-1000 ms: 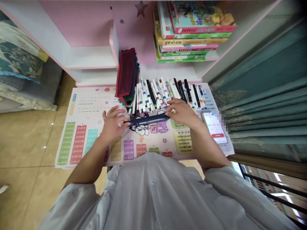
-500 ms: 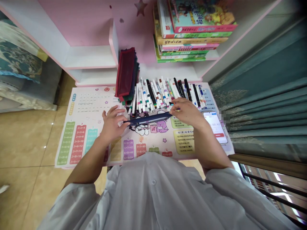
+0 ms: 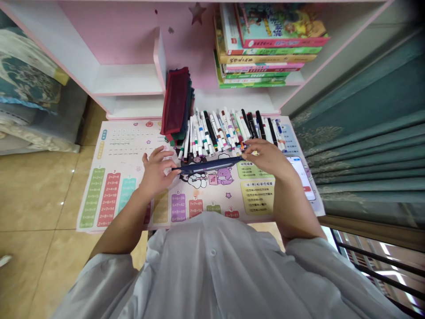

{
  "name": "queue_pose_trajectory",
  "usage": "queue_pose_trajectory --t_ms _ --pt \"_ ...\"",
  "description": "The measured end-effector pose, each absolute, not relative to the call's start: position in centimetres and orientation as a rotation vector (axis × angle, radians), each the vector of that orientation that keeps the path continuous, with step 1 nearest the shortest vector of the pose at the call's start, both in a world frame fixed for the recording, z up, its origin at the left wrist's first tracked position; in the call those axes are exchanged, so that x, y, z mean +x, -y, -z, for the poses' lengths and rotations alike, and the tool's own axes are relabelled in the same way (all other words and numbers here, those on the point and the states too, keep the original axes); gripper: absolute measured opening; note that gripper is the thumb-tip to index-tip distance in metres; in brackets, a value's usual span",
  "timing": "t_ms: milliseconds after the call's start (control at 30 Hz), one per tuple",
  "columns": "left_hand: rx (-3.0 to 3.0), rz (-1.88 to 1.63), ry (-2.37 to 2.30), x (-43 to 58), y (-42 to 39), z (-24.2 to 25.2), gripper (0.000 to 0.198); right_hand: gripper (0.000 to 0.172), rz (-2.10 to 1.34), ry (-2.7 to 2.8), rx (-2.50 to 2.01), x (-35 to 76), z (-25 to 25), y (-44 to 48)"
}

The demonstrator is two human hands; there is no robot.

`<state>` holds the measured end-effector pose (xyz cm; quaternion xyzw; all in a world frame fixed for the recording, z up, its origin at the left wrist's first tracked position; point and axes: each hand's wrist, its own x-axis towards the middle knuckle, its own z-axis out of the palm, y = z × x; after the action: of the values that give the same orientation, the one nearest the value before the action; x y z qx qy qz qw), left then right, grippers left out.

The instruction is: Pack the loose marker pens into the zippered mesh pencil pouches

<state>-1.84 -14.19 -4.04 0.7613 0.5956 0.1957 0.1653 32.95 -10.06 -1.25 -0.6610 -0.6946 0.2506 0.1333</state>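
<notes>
A dark blue zippered pencil pouch (image 3: 209,165) is stretched between my two hands, its long edge facing up, above the printed desk mat. My left hand (image 3: 160,170) pinches the pouch's left end between thumb and finger, the other fingers spread. At the right end, my right hand (image 3: 265,156) is closed on the pouch's corner; its fingertips partly hide that corner. Just beyond the pouch lies a row of markers (image 3: 217,130), mostly white with some black, side by side. To their left rests a stack of pouches, a dark red one (image 3: 175,102) on top.
Behind the desk mat (image 3: 129,128) rises a pink and white shelf (image 3: 129,79) holding a pile of books (image 3: 265,57). A phone (image 3: 303,177) lies by my right forearm. A teal curtain (image 3: 372,133) hangs to the right, and a cushioned seat (image 3: 33,88) stands at the left.
My right hand has shifted slightly to the right along the top of the pouch, toward its right end. My left hand stays at the left end.
</notes>
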Motion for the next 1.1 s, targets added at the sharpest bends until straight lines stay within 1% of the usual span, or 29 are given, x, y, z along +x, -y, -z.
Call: queue_pose_trajectory --t_ms 233,300,400,433,533,567,633,700,833,967,1100 --pt "2.151 -0.522 -1.729 -1.8 14.2 3.7 0.016 0.019 -0.768 1.982 -1.836 33.6 2.0 11.1" --pt "2.142 -0.503 -1.733 -1.8 14.2 3.6 0.014 0.022 -0.693 2.004 -1.763 33.8 2.5 11.6" --pt "2.125 -0.491 -1.720 -1.8 14.3 3.4 0.012 0.035 -0.444 2.098 -1.581 33.9 3.7 12.3" --pt "2.121 -0.491 -1.717 -1.8 14.3 3.4 0.012 0.033 -0.353 2.134 -1.510 33.8 4.1 12.4" --pt "2.139 -0.468 -1.711 -1.6 14.4 3.3 0.010 0.015 -0.162 2.202 -1.338 33.5 5.2 12.4" --pt "2.158 -0.449 -1.701 -1.6 14.5 3.3 0.008 0.013 -0.129 2.212 -1.298 33.3 5.4 12.4" --pt "2.211 -0.400 -1.654 -1.3 14.7 3.5 0.010 0.013 -0.099 2.222 -1.227 32.8 5.4 12.5" --pt "2.260 -0.365 -1.596 -1.0 14.9 3.8 0.015 0.012 -0.100 2.219 -1.157 32.3 5.0 12.9" --pt "2.296 -0.394 -1.572 -0.6 15.2 4.4 0.022 0.009 -0.144 2.153 -1.065 31.3 3.8 13.8" --pt "2.359 -0.515 -1.514 -0.7 15.7 4.2 0.021 0.006 -0.179 2.059 -1.028 30.3 2.4 13.9" --pt "2.475 -0.733 -1.456 -1.6 16.6 2.9 0.019 0.004 -0.195 1.938 -1.002 28.8 1.0 13.1"
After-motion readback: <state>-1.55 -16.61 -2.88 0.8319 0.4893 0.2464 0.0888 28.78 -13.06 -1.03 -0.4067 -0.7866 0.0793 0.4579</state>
